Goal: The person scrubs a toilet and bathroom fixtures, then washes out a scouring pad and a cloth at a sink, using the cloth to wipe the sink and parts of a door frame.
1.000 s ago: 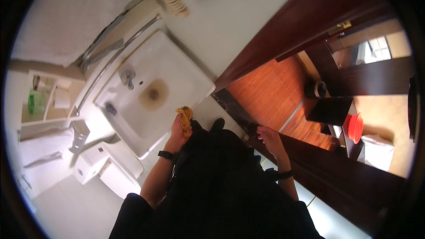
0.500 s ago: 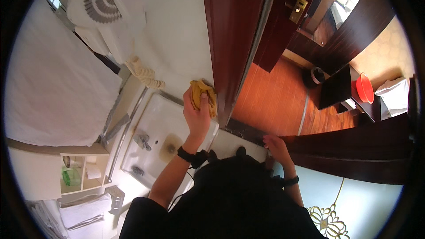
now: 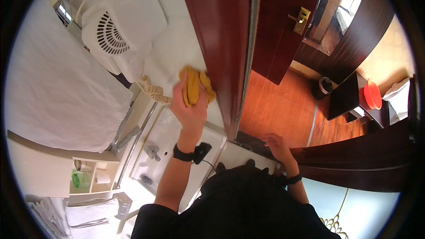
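My left hand [image 3: 190, 106] grips a folded yellow cloth [image 3: 192, 85], pressed to the white wall [image 3: 175, 57] beside the dark red door frame [image 3: 226, 48]. Close to that hand hangs the coiled cream cord [image 3: 156, 94] of a white wall-mounted hair dryer [image 3: 128, 17]. Beneath my left forearm lies a white washbasin [image 3: 161, 128] with a metal tap [image 3: 152, 152]. Lower right, my right hand [image 3: 277, 145] hangs near the doorway's dark threshold [image 3: 252, 142]. Its fingers are loosely bent and a little apart, and nothing shows in them.
A large white towel [image 3: 62, 79] hangs at the left above an open shelf [image 3: 95, 181]. Through the doorway stand an open dark red door [image 3: 276, 31], a black bin [image 3: 324, 87] and a red basin [image 3: 372, 94] on a dark cabinet. A frosted glass panel [image 3: 372, 208] is at lower right.
My left hand has moved up the wall with the yellow cloth, away from the washbasin and nearer the hair dryer. The view has shifted a little; my right hand stays about where it was.
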### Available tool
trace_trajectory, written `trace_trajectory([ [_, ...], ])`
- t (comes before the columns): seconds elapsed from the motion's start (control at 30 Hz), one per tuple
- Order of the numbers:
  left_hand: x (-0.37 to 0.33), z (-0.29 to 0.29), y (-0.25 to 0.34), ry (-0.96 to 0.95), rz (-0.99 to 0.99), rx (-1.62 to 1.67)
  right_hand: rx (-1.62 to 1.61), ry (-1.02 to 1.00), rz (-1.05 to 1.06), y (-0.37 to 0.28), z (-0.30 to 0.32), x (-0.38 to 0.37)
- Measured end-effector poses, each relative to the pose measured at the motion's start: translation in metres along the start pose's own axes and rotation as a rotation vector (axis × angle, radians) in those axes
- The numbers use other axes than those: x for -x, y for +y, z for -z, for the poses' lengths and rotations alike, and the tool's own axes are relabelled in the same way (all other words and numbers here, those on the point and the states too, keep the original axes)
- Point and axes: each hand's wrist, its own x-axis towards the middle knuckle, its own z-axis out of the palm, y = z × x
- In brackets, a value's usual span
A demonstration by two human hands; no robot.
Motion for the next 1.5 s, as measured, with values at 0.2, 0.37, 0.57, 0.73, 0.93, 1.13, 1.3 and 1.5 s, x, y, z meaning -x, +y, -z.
trace_trajectory([
  [0.2,0.068,0.020,-0.071,-0.231,0.548,-0.105,0.038,-0.095,-0.046,0.019,0.012,-0.012],
  [0.37,-0.009,-0.001,-0.019,0.101,0.302,-0.113,-0.018,-0.211,0.017,0.021,0.013,-0.031],
  [0.57,-0.013,-0.009,0.029,0.089,0.198,-0.090,0.024,-0.255,-0.023,0.009,0.001,-0.038],
  [0.73,0.144,0.018,-0.066,-0.695,0.576,-0.389,-0.064,-0.247,-0.076,0.057,0.003,-0.033],
  [0.93,0.269,0.033,-0.049,-0.989,1.015,-0.011,0.078,-0.181,0.006,0.066,0.033,-0.036],
  [1.13,0.275,-0.057,-0.020,-0.995,0.982,0.239,-0.036,-0.208,-0.146,0.088,0.073,-0.016],
  [1.3,0.239,-0.135,0.077,-1.080,1.169,0.573,-0.614,-0.107,-0.477,0.061,0.102,0.000],
  [1.5,0.240,-0.157,0.065,-1.554,1.108,0.601,-1.089,0.102,-0.311,0.078,0.161,0.033],
])
